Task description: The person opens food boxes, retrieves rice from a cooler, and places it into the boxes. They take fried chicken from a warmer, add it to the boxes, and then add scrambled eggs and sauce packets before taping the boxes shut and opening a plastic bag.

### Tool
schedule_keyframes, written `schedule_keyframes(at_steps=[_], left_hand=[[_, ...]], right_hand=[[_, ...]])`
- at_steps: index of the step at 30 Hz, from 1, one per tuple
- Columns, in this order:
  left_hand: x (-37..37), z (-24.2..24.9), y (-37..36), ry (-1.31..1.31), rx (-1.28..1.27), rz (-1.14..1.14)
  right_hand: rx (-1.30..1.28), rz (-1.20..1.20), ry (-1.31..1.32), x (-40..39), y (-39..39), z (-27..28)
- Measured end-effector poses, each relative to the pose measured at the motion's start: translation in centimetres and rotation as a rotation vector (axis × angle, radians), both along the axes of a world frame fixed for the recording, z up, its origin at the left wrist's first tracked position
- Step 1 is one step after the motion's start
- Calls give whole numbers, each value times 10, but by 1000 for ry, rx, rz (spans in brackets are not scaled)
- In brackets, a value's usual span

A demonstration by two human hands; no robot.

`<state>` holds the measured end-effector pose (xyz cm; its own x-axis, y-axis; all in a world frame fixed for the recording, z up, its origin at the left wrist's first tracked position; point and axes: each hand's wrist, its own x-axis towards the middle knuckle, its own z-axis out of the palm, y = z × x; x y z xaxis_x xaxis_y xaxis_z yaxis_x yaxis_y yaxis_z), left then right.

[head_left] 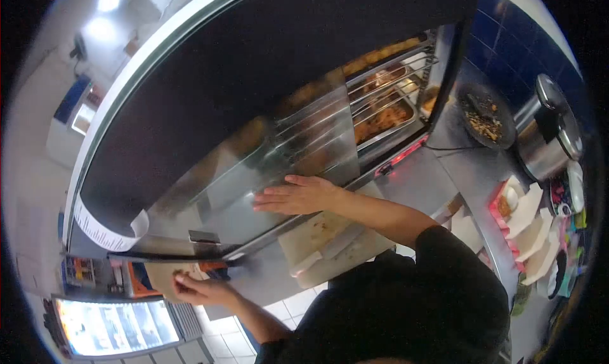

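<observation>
My right hand (298, 196) lies flat, fingers stretched out, against the sliding glass door (327, 139) of a heated display case. Metal trays of cooked food (384, 120) sit on wire racks inside, visible past the door's edge. Below that forearm is a stained white cutting board (342, 247) on the steel counter. My left hand (200, 291) is at the lower left, its fingers closed on the edge of a tan piece of paper or card (162, 280). The fingers hide part of it.
A dark pan with food bits (485, 117) and a metal pot (549, 132) stand beside the case. Red and white food boxes (523, 224) line the counter at right. A curled printed paper strip (101, 229) hangs at the case's left corner; a lit fridge (114, 323) stands beyond.
</observation>
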<state>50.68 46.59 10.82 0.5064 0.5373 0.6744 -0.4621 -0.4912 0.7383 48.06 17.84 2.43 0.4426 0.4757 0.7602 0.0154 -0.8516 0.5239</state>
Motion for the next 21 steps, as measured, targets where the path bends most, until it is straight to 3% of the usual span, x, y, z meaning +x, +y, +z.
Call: schedule_keyframes(at_steps=[3, 6, 8, 12, 14, 16, 18, 21], left_hand=[[18, 36, 6, -65, 99, -71], [24, 85, -12, -195, 72, -192], [35, 104, -15, -143, -181, -535], [26, 127, -36, -68, -124, -548], [29, 129, -37, -4, -15, -406], [34, 127, -39, -21, -75, -496], [29, 130, -34, 154, -41, -448], [20, 132, -53, 49, -97, -462]], right_hand=[[98, 9, 209, -23, -35, -10], [77, -37, 158, -51, -75, -3], [93, -55, 180, -65, -105, -8], [178, -130, 166, -102, -135, 3], [155, -226, 170, -124, -148, 5], [252, -343, 305, -146, -156, 8], [259, -457, 364, -168, -160, 15], [407, -627, 431, -193, -157, 24]])
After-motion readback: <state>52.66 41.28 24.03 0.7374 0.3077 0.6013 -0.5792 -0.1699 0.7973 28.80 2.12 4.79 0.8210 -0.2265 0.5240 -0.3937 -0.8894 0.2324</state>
